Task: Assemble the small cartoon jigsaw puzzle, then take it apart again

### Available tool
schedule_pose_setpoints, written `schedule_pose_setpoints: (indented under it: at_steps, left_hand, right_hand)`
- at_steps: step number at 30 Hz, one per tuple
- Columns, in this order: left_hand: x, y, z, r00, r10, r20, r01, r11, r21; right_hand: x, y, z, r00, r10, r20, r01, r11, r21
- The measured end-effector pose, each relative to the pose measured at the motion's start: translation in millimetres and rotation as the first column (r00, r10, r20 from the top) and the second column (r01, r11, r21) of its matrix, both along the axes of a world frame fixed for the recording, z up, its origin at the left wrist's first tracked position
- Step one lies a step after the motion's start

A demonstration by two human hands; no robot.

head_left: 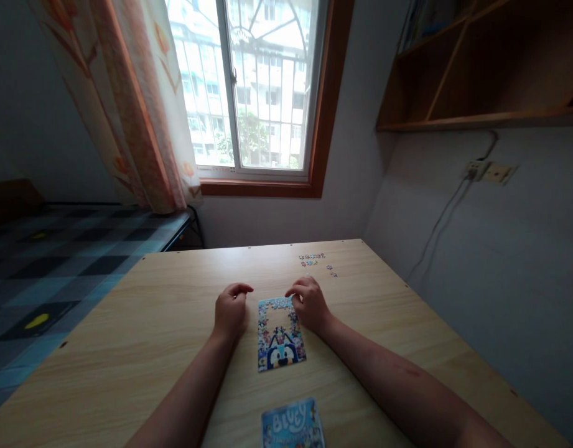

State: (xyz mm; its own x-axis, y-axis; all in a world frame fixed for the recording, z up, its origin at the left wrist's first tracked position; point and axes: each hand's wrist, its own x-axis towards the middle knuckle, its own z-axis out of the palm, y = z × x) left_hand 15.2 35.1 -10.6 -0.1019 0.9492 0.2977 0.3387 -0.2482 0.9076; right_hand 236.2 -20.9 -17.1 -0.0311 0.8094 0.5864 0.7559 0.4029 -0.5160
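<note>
A partly assembled jigsaw puzzle [282, 339] lies flat on the wooden table, with a blue cartoon dog's face at its near end and a gap in its upper middle. Just left of its top corner, my left hand [230, 312] rests with curled fingers, the index finger pointing right; nothing shows in it. My right hand [310, 303] is over the puzzle's upper right edge, fingers bent and fingertips close together. Whether a small piece is between them is hidden. Loose puzzle pieces [312, 256] lie in short rows beyond my right hand, and a couple more pieces [331, 270] sit apart.
A blue box [293, 423] lettered "Bluey" lies at the table's near edge. The wooden table [174, 323] stands below a window [267, 93]. On the left is a bed [81, 261] with a checked cover; a shelf [454, 121] hangs on the right wall.
</note>
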Motion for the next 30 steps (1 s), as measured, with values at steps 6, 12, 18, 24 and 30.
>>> schedule_pose_setpoints:
  at_steps: [6, 12, 18, 24, 30]
  left_hand:
    - [1.8, -4.6, 5.4, 0.999, 0.029, 0.014, -0.029, 0.999, -0.043]
    - [3.9, -7.4, 6.7, 1.000, 0.019, 0.007, -0.019, 1.000, -0.016]
    - [4.2, -8.2, 7.0, 0.999, -0.033, -0.017, 0.033, 0.999, -0.003]
    - [5.0, -8.2, 5.2, 0.999, -0.030, -0.034, 0.030, 1.000, 0.001]
    - [6.1, -8.1, 3.0, 0.996, -0.050, -0.079, 0.051, 0.999, 0.015]
  right_hand:
    - [14.0, 4.9, 6.8, 0.991, -0.049, 0.126, 0.043, 0.998, 0.049]
    - [87.2, 71.7, 60.2, 0.839, -0.281, 0.466, 0.408, 0.891, -0.198]
    - [131.2, 130.6, 79.1, 0.782, -0.258, 0.567, 0.539, 0.736, -0.409]
    - [123.1, 150.8, 65.1, 0.782, -0.135, 0.608, 0.504, 0.711, -0.491]
    - [122.2, 165.5, 64.3, 0.777, -0.040, 0.629, 0.463, 0.713, -0.527]
